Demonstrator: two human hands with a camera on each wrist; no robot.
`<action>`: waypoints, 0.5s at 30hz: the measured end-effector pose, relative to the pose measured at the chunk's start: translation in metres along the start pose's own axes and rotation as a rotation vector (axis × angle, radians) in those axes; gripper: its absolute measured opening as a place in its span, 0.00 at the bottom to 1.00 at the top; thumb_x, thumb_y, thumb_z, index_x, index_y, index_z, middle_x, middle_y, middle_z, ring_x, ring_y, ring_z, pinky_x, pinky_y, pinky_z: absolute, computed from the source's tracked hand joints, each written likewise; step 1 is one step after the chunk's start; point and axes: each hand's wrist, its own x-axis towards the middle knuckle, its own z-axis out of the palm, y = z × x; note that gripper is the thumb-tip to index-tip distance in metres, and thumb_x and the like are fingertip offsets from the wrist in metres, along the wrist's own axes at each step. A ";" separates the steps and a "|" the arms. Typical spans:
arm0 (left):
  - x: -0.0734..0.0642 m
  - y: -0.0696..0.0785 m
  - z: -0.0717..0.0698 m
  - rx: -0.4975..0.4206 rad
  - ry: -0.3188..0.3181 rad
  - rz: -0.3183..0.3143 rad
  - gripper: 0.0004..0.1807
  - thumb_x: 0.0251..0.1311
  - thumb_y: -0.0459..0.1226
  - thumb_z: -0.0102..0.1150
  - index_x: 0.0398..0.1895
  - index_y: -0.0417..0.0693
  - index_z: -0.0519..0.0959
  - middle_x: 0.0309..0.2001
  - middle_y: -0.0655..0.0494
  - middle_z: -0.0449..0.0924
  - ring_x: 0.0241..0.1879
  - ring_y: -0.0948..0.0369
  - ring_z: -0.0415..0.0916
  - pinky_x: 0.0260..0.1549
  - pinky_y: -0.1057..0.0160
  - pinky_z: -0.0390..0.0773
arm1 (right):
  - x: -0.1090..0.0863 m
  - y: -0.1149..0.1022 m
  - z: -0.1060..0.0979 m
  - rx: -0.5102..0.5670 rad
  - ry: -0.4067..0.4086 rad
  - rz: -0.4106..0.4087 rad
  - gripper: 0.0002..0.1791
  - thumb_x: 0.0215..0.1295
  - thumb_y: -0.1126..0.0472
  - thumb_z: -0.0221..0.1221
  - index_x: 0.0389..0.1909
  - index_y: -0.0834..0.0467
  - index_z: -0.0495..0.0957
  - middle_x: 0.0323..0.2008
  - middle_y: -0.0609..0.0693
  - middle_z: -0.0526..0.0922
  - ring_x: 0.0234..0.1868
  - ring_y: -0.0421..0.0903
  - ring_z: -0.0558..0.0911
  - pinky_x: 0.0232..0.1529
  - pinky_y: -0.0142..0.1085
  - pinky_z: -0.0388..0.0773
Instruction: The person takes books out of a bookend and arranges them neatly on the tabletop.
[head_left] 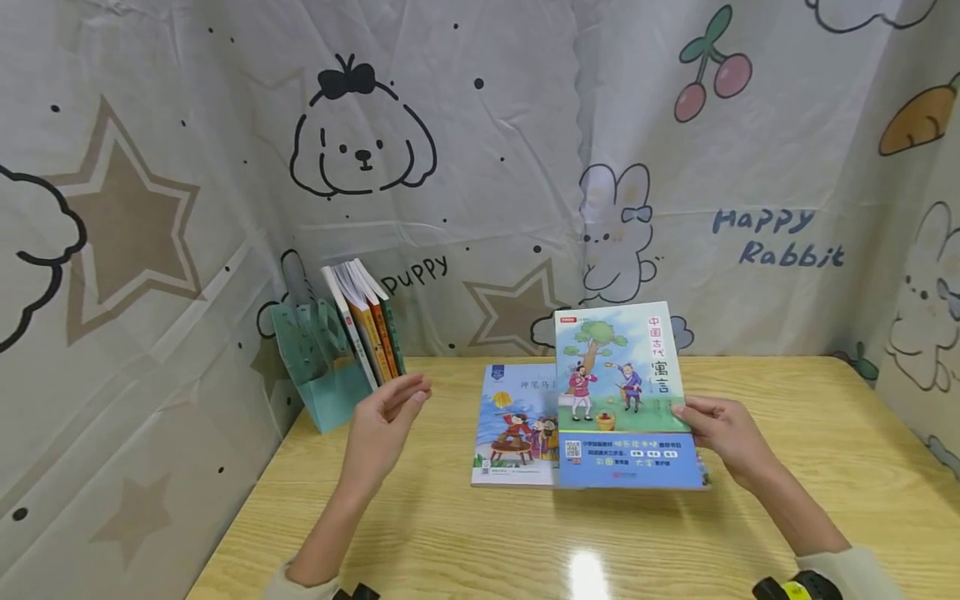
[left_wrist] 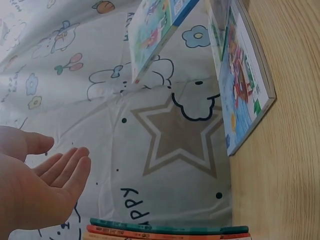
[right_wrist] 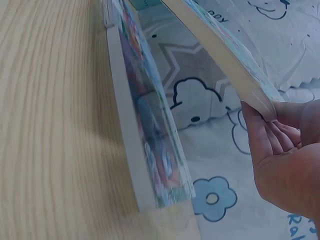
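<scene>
My right hand pinches the right edge of a paperback book with a tree and two figures on its cover. In the right wrist view, the thumb and fingers hold that book at a corner, raised and tilted above the books below. Under and left of it, a picture book with a blue and white cover lies flat; the held book hides part of it. My left hand is in the air, fingers loosely bent and holding nothing, in front of several upright books.
The upright books lean in a teal book holder at the table's back left. A light wooden table spreads below, and a printed cloth hangs behind and at both sides. In the right wrist view a thick book lies on the table.
</scene>
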 end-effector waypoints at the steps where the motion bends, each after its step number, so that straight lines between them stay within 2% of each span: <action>1: 0.000 0.000 -0.001 -0.004 0.000 -0.005 0.19 0.71 0.37 0.58 0.63 0.41 0.76 0.56 0.47 0.81 0.55 0.56 0.79 0.52 0.69 0.76 | 0.000 0.002 -0.003 -0.008 0.004 0.011 0.29 0.77 0.58 0.54 0.63 0.80 0.67 0.46 0.60 0.85 0.38 0.41 0.86 0.39 0.36 0.84; 15: 0.002 -0.001 -0.007 -0.007 0.010 -0.027 0.20 0.71 0.36 0.58 0.63 0.41 0.76 0.56 0.47 0.81 0.55 0.57 0.79 0.52 0.70 0.76 | -0.007 0.021 -0.042 -0.103 0.033 0.120 0.33 0.78 0.55 0.53 0.65 0.82 0.61 0.47 0.63 0.84 0.38 0.39 0.85 0.40 0.35 0.83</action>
